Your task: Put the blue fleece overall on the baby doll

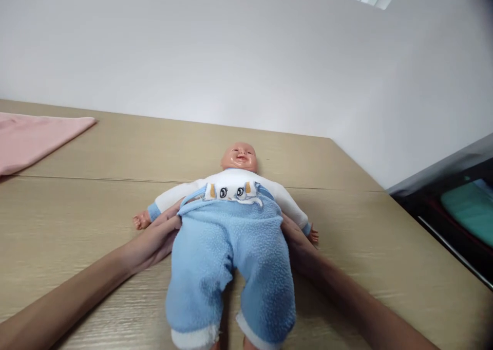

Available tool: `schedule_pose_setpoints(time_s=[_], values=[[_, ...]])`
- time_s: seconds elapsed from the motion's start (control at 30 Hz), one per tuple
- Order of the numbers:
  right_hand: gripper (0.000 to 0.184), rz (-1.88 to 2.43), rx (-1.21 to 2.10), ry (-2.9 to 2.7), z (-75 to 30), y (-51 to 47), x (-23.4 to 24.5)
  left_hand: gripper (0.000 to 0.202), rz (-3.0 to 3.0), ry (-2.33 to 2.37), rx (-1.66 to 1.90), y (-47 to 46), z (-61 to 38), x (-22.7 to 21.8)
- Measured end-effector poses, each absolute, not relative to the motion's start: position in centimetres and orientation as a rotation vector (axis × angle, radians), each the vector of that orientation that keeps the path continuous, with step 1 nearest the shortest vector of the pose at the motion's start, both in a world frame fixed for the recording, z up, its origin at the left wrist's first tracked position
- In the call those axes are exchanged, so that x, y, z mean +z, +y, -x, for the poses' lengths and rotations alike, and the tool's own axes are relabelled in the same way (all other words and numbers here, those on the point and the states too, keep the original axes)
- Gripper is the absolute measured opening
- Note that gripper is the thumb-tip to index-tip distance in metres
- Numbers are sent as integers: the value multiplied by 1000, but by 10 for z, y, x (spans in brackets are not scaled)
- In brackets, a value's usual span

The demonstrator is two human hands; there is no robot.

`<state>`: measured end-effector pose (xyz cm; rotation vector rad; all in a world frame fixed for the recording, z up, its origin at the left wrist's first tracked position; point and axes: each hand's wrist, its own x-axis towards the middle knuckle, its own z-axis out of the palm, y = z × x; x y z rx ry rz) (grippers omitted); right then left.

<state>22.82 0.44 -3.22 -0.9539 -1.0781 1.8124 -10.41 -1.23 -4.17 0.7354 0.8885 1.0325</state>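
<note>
A baby doll (240, 157) lies on its back on the wooden table, head away from me. It wears a white long-sleeved top (177, 195) and fuzzy light-blue overalls (231, 226) with an embroidered animal face on the bib. At the left side of the waist my left hand (162, 234) grips the overalls' edge, its fingers partly tucked under the cloth. On the opposite side my right hand (295, 237) is closed at the overalls' waist, most of its fingers hidden behind the fabric. Both doll arms spread outward, and the lower legs run out of view.
Pink cloth (34, 139) lies on the table (96, 201) at the far left. A pale wall (192, 57) rises behind the table. Beyond the right edge is a dark object with a teal part (472, 208), which I cannot identify.
</note>
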Motion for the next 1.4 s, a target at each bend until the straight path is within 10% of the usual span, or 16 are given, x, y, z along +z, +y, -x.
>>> schedule_pose_setpoints(time_s=[0.57, 1.4], values=[[13, 942, 1583, -923, -215, 9, -39, 29, -882, 855, 1101, -6, 93, -42], [24, 1070, 1304, -1545, -246, 18, -26, 25, -1577, 1080, 1139, -14, 100, -24]])
